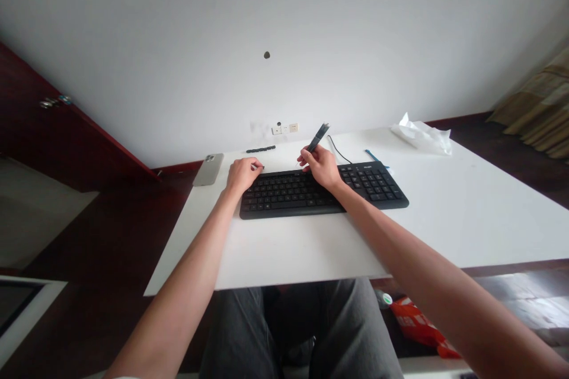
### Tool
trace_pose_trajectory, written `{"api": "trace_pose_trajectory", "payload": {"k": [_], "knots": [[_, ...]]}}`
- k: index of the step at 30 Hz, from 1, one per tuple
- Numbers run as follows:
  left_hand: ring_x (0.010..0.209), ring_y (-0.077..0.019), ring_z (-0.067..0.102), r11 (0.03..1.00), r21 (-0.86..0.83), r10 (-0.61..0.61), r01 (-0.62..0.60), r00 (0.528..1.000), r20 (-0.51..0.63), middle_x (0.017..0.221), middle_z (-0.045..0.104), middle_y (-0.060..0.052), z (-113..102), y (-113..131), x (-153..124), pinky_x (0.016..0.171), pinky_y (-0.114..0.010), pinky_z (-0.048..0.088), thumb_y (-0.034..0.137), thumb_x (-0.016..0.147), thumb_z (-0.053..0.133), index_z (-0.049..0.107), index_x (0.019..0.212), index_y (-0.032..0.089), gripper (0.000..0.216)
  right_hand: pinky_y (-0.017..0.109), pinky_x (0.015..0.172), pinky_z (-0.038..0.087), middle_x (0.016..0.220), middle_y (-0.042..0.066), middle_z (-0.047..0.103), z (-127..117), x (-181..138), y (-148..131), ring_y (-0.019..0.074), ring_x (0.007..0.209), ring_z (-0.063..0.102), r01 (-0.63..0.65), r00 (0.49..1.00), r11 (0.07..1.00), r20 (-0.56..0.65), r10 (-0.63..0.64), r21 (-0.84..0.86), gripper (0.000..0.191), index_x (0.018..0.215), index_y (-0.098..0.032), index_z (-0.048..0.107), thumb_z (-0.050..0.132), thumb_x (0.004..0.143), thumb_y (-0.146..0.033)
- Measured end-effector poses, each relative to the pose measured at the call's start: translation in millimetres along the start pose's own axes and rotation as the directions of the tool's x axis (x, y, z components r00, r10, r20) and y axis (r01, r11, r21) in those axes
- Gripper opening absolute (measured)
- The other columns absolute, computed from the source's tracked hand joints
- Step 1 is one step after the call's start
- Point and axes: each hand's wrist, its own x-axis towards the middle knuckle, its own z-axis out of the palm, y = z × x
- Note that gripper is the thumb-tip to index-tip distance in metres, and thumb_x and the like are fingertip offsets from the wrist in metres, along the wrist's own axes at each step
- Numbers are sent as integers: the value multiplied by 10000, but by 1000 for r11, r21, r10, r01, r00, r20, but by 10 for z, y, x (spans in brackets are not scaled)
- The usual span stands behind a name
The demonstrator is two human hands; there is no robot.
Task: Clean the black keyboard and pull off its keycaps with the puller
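left hand [242, 174] pinches a thin black pick [260, 167] between its fingers, right hand [319, 168] has fingers clamped round a dark tool [318, 137], both over the black keyboard [293, 195] (low, close grips like these keep things steady).

Black keyboard [324, 194]: small pale brand mark [364, 167] above the number keys, blurred, unreadable; key legends too small to read. Orange bag [418, 323]: white printing, illegible. Bottle [384, 299]: green-and-white label, no legible text.
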Motion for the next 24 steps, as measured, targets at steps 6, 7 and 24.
{"api": "trace_pose_trajectory", "payload": {"k": [6, 7, 24], "knots": [[838, -228, 711, 976, 150, 131, -155, 979, 159, 869, 780, -42, -7, -98, 312, 813, -317, 514, 241, 811, 708, 782, 810, 261, 77, 278, 576, 608, 858, 103, 755, 2, 0, 3, 191, 724, 713, 13, 1000, 1000, -3, -13, 3, 376, 986, -164, 632, 622, 922, -534], [829, -232, 708, 971, 169, 139, -170, 974, 181, 871, 779, -49, 6, -64, 379, 797, -319, 512, 232, 807, 704, 780, 808, 255, 79, 278, 572, 606, 853, 102, 755, 0, 3, 7, 191, 718, 713, 14, 1000, 1000, -8, -14, 6, 370, 982, -162, 632, 623, 922, -528], [946, -237, 693, 822, 298, 399, -484, 865, 304, 978, 793, -31, 410, 560, 1269, 931, -380, 466, 141, 809, 634, 779, 991, 239, 253, 275, 556, 600, 831, 95, 755, 4, 16, 6, 191, 696, 715, 12, 999, 1000, -36, -12, -1, 350, 976, -162, 639, 630, 923, -508]]}}
